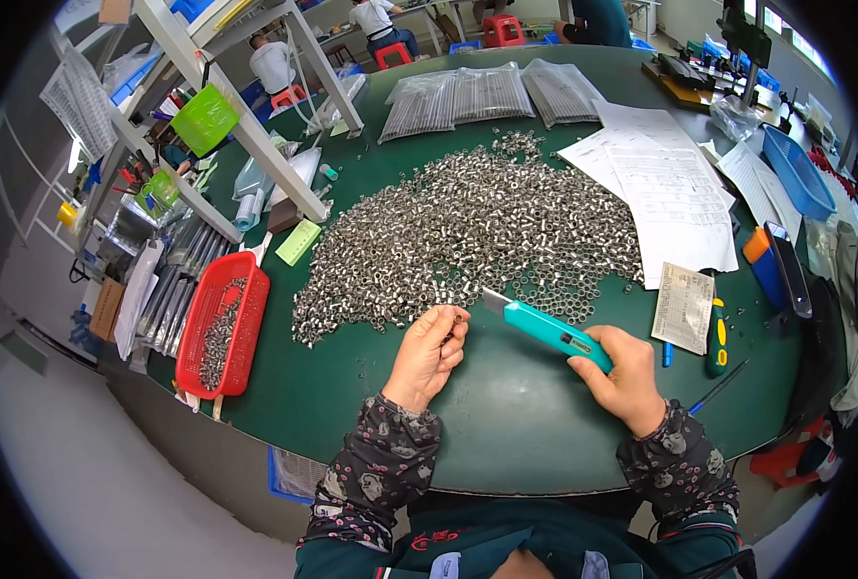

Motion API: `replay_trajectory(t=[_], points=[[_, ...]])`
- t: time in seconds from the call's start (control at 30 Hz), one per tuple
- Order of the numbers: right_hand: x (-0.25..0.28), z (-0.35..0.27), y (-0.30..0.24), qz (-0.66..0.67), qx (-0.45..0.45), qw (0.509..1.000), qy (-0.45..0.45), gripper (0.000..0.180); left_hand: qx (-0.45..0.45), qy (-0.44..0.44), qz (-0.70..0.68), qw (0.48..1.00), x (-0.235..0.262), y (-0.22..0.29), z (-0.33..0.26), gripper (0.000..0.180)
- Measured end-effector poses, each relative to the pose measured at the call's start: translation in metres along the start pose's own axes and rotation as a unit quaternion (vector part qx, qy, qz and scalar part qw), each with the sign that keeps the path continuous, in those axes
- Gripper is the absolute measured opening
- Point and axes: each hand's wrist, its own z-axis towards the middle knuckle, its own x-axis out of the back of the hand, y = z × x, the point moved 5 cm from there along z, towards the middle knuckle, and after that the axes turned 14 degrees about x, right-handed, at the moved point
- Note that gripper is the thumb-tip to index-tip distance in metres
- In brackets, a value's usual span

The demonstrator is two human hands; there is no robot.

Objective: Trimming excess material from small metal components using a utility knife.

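Observation:
My right hand (pixel 625 374) is closed around the handle of a teal utility knife (pixel 554 331). Its blade is out and points left, toward my other hand. Between the thumb and fingers of my left hand (pixel 430 353) is a small metal ring (pixel 458 319), partly hidden by the fingertips. The blade tip and the left hand are a short way apart. Just beyond both hands spreads a wide heap of small silvery metal rings (pixel 468 227) on the green table (pixel 506 425).
A red basket (pixel 258 314) holding more metal rings stands at the left edge. Papers (pixel 665 198), a yellow-green screwdriver (pixel 717 338) and a blue tray (pixel 798 174) lie to the right. Bagged rods (pixel 458 101) lie at the back. A shelf post (pixel 231 106) rises at left. Other people sit far behind.

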Motion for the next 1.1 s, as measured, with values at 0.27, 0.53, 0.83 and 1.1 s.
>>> replay_trajectory(t=[0.27, 0.53, 0.83, 1.1], points=[[-0.0013, -0.0010, 0.0009, 0.007, -0.001, 1.000, -0.014, 0.021, -0.018, -0.021, -0.010, 1.000, -0.0005, 0.0025, 0.0008, 0.016], [-0.0026, -0.0018, 0.0010, 0.006, 0.000, 1.000, -0.020, 0.022, -0.008, -0.032, -0.026, 0.999, 0.0015, -0.0001, 0.0020, 0.016], [-0.0040, -0.0031, 0.0047, 0.023, -0.021, 0.999, -0.026, 0.022, 0.021, -0.050, -0.056, 0.997, -0.0004, -0.0015, 0.0017, 0.017], [-0.0048, -0.0028, 0.0042, 0.022, -0.022, 0.999, -0.032, 0.023, 0.007, -0.045, -0.062, 0.997, -0.0013, 0.0015, -0.0001, 0.012]])
